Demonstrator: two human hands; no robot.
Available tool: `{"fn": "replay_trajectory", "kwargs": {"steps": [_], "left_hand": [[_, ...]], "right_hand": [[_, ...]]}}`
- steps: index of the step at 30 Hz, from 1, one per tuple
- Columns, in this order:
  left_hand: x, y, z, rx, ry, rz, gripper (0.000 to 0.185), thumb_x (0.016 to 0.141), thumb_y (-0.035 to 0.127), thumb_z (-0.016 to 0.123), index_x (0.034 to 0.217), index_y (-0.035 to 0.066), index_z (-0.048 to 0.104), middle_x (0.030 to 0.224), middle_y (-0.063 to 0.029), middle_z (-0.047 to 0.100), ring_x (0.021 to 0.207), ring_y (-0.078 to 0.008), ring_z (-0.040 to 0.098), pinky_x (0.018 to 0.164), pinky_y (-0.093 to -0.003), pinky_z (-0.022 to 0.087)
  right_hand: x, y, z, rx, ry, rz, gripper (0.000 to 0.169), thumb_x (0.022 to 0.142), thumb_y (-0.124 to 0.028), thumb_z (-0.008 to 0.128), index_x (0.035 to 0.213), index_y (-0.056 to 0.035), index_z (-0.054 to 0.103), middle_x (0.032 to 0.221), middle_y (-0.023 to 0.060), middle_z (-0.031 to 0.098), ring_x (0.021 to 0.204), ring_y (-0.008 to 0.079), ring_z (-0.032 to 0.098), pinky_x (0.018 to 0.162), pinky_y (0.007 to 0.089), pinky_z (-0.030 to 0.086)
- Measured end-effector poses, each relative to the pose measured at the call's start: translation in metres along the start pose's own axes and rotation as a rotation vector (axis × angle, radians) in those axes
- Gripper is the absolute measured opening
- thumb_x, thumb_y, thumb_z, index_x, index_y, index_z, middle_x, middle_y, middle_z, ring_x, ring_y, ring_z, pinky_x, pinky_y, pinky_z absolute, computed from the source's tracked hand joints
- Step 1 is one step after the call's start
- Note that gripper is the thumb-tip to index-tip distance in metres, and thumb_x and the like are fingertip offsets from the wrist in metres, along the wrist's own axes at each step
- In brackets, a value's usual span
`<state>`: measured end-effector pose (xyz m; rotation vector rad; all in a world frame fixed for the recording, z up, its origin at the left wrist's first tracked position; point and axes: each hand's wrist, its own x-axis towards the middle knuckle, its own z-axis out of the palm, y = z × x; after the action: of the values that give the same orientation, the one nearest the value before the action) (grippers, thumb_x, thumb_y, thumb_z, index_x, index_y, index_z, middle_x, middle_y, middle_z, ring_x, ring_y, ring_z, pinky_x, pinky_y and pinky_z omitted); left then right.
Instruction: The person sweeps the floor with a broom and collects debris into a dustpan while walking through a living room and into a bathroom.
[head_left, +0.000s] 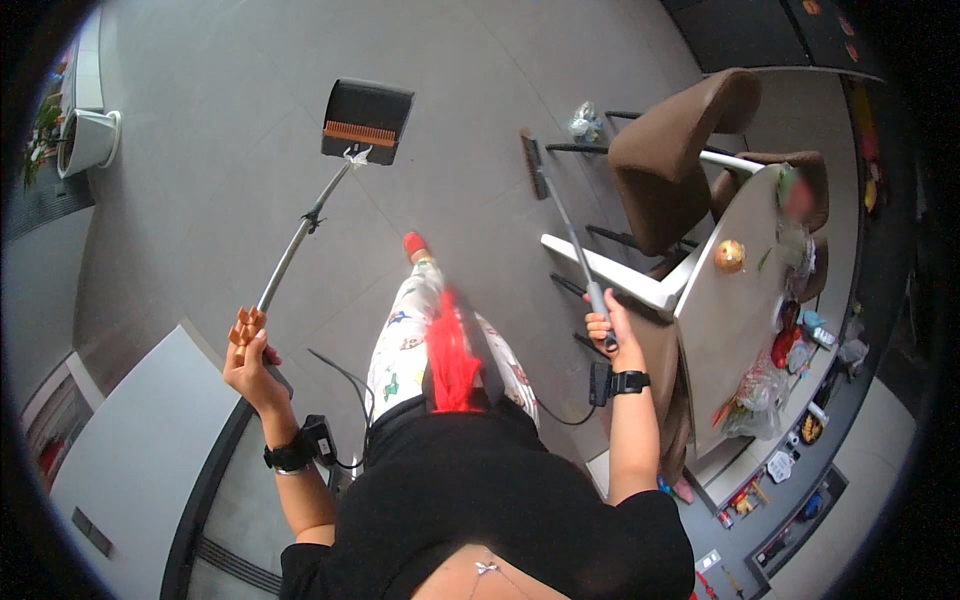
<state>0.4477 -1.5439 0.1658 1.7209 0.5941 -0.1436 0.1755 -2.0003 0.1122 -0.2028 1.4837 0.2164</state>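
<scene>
My left hand (255, 371) is closed around the handle of a long-handled dustpan and also has a brown, knobbed object (245, 330) at its fingers; what that object is I cannot tell. The dustpan's black pan (367, 112), with an orange-brown comb strip, is at the far end of its metal pole. A white tie is wrapped where pole and pan meet. My right hand (615, 330) grips the grey handle of a broom, whose brown bristle head (534, 163) is near the chair legs.
Brown chairs (660, 172) and a table (720, 330) bearing plastic bags and a round fruit-like object (730, 256) stand at right. A knotted plastic bag (585, 122) lies by the chair legs. A white planter (88, 142) is at upper left, a white panel (142, 435) at lower left.
</scene>
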Motion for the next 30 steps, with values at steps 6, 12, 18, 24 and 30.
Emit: {"fn": "replay_trajectory", "kwargs": {"steps": [6,12,18,24,30], "left_hand": [[0.001,-0.002,-0.001,0.074,0.005,0.017,0.032,0.075,0.004,0.058,0.106,-0.003,0.061,0.08,-0.0071,0.064,0.049,-0.0065,0.045,0.043,-0.0186,0.036],[0.003,-0.001,-0.01,0.053,0.046,-0.016,0.034,0.074,0.003,0.058,0.107,-0.004,0.06,0.081,-0.0068,0.064,0.049,-0.006,0.045,0.044,-0.0184,0.036],[0.004,-0.006,-0.011,0.048,0.023,-0.02,0.033,0.074,0.002,0.057,0.106,-0.004,0.06,0.085,-0.0083,0.065,0.05,-0.0058,0.045,0.044,-0.0181,0.036],[0.001,-0.012,-0.011,0.053,0.025,-0.008,0.031,0.075,0.002,0.056,0.105,-0.005,0.06,0.087,-0.0089,0.065,0.05,-0.0057,0.044,0.044,-0.0181,0.035],[-0.018,-0.017,-0.021,0.014,0.058,0.011,0.033,0.075,0.002,0.055,0.107,-0.004,0.059,0.09,-0.0112,0.065,0.05,-0.0055,0.044,0.044,-0.0177,0.035]], "right_hand": [[0.105,-0.002,0.022,-0.45,0.292,-0.134,0.031,0.093,-0.048,0.035,0.09,-0.0172,0.037,0.057,-0.0007,0.033,0.042,0.0077,0.032,0.037,0.0236,0.032],[0.125,0.107,0.088,-0.358,0.14,0.064,0.041,0.095,-0.042,0.031,0.119,-0.008,0.028,0.06,0.0037,0.039,0.041,0.0111,0.039,0.036,0.0271,0.038],[0.048,0.058,0.079,0.12,-0.15,0.314,0.044,0.089,-0.043,0.048,0.062,-0.0114,0.034,0.05,-0.0052,0.032,0.036,0.0028,0.031,0.032,0.019,0.028],[-0.002,0.039,0.017,0.115,-0.068,0.047,0.033,0.092,-0.035,0.046,0.123,-0.0279,0.039,0.058,-0.0021,0.038,0.038,0.0021,0.034,0.03,0.0149,0.028],[0.064,0.049,0.062,0.067,0.09,0.012,0.038,0.092,-0.041,0.043,0.071,-0.0101,0.035,0.052,-0.0019,0.032,0.037,0.0074,0.031,0.033,0.0221,0.027]]}}
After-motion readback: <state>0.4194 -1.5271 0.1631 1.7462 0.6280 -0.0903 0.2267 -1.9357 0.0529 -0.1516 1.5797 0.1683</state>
